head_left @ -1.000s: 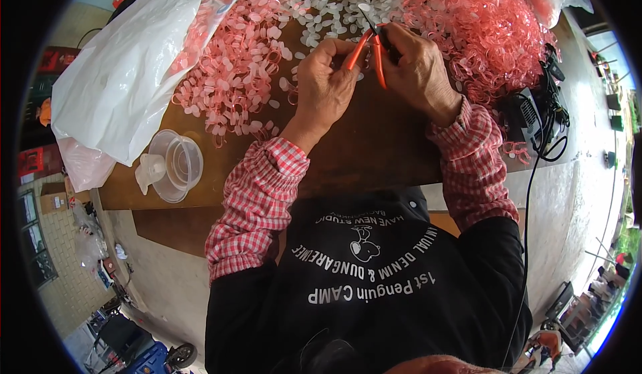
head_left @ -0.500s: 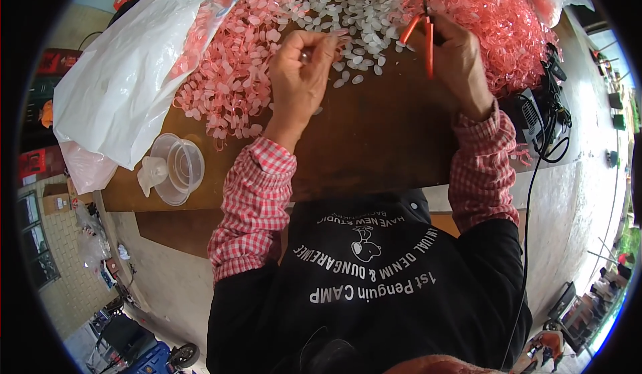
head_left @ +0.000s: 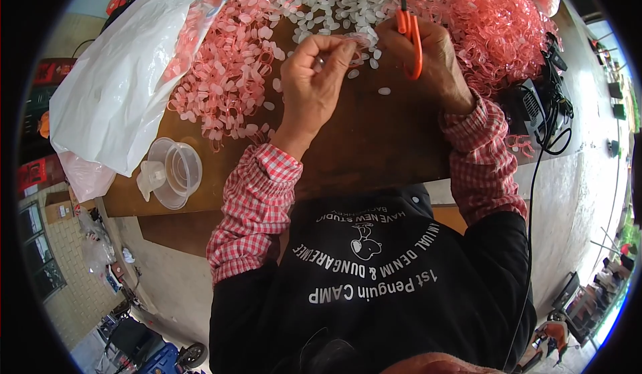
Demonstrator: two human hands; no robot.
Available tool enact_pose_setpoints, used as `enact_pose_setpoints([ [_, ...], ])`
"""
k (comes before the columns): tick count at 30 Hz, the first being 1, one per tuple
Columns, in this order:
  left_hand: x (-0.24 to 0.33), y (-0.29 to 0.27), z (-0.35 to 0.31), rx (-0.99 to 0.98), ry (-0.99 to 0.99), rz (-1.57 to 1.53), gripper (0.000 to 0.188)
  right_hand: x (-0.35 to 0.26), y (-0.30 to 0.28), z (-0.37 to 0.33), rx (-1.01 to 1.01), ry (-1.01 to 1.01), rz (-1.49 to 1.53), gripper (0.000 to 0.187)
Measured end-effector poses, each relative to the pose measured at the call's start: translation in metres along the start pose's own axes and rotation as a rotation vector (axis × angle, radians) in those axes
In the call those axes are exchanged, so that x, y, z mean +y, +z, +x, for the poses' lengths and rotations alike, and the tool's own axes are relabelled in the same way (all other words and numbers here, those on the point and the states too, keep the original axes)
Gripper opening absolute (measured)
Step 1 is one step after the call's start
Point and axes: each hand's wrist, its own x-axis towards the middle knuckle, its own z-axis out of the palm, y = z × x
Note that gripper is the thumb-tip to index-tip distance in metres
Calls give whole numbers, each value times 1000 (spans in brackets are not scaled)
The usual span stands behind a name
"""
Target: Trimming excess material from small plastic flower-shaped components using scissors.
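My left hand [head_left: 311,86] is closed in a pinch, holding a small clear pink plastic piece [head_left: 362,40] at its fingertips. My right hand [head_left: 431,56] grips a pair of scissors with orange handles [head_left: 416,46], their dark blades pointing away from me. Both hands are raised over the near side of a heap of small white ovals [head_left: 348,3]. Left of them spreads a pile of pink loops with pale oval pieces [head_left: 224,83]. A larger mound of shiny pink plastic pieces [head_left: 491,23] rises beyond my right hand.
On the brown table [head_left: 374,133], a white plastic bag [head_left: 127,80] covers the left side. Clear round tubs [head_left: 184,173] stand near the front left edge. At the right lies a black cable [head_left: 554,116] beside a labelled dark box [head_left: 531,106]. One white oval [head_left: 384,91] lies apart.
My right hand has moved left with the scissors, closer to my left hand, and the scissors have turned. My left hand has shifted slightly right. A lone white oval now shows on the table.
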Motion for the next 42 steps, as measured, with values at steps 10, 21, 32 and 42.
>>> enact_pose_setpoints([
  [10, 4, 3, 0, 93, -362, -540, 16, 6, 18, -4, -41, -152, -152, 26],
  [21, 6, -3, 2, -106, -431, -358, 21, -12, 6, -6, -118, -182, -338, 22],
  [32, -13, 1, 0, -9, -16, -206, 11, 1, 4, -1, -61, -74, -72, 32],
  [42, 5, 2, -5, -242, -58, 7, 10, -2, 4, -3, -84, -86, -4, 24],
])
